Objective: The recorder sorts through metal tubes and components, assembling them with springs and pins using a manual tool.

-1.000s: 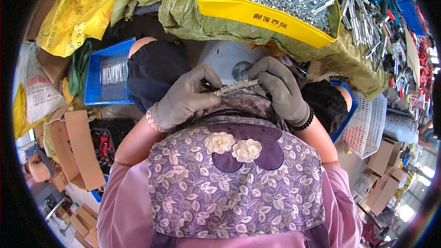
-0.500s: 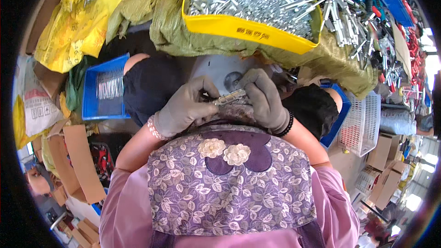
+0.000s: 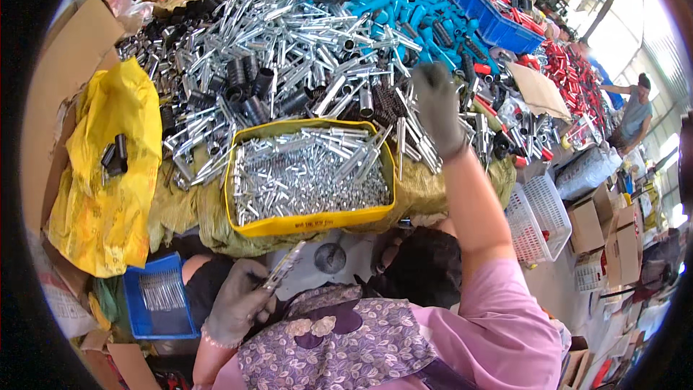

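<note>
My left hand (image 3: pixel 234 305), in a grey glove, is low at the left in front of my body. It is closed on a slim silvery metal part (image 3: pixel 286 266), which points up and to the right. My right hand (image 3: pixel 439 110), gloved too, is stretched far forward over the heap, smeared by motion, and its fingers cannot be made out. Nearest to it are teal plastic handles (image 3: pixel 382 9) and loose silvery metal tubes (image 3: pixel 317 54). Between my hands and the heap stands a yellow bin (image 3: pixel 317 225) holding many small metal pins and rods.
Black tubes (image 3: pixel 251 79) lie among the metal. A yellow sack (image 3: pixel 108 209) and a blue tray (image 3: pixel 160 282) of thin rods are at the left. White baskets (image 3: pixel 538 217), cardboard boxes (image 3: pixel 622 242) and a blue crate (image 3: pixel 498 25) are at the right. Other people (image 3: pixel 635 112) are farther off.
My right hand has left the metal part and reached forward over the heap. The left hand keeps the part, now lower and farther left. The view has tilted up, showing more of the heap.
</note>
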Available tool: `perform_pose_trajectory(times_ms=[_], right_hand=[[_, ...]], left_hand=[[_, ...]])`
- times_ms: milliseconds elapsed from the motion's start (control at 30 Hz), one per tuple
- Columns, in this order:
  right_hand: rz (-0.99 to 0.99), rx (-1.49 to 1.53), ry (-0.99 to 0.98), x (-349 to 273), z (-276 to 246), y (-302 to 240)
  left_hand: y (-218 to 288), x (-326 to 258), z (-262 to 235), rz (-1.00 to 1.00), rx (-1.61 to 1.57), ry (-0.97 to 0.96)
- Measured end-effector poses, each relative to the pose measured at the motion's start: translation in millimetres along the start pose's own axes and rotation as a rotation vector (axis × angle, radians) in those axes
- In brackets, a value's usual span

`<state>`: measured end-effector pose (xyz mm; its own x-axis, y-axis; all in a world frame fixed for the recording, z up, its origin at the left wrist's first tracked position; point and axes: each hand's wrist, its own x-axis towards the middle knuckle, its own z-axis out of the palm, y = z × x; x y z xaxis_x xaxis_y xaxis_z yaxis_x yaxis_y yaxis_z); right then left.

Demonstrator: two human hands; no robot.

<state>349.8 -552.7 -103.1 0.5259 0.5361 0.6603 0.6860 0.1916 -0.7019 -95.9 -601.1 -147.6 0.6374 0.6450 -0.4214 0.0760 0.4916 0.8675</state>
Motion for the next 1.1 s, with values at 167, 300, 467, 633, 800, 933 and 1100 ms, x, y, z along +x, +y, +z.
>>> perform_pose_trajectory(times_ms=[167, 300, 467, 633, 800, 933, 1100], right_hand=[[0.291, -0.664, 0.057, 154, -22, 162], [0.332, -0.819, -0.296, 176, -11, 204], [0.197, -0.594, -0.009, 149, -42, 153], [0.348, 0.47, -0.364, -31, -63, -48], [0.555, 0.437, -0.772, -164, -51, -106], [0.838, 0.468, -0.869, -208, -32, -88], [0.786, 0.539, -1.0, -240, -9, -97]], left_hand=[[1, 1, -14, 0.035, -0.107, -0.006], [-3, -4, -19, 0.018, -0.13, -0.015], [13, -10, -14, -0.025, 0.272, 0.045], [5, -6, -12, -0.121, 0.146, 0.017], [-8, -4, -18, -0.171, 0.142, -0.069], [-24, -13, -21, -0.195, 0.013, -0.135], [-41, -22, -14, -0.157, 0.132, -0.154]])
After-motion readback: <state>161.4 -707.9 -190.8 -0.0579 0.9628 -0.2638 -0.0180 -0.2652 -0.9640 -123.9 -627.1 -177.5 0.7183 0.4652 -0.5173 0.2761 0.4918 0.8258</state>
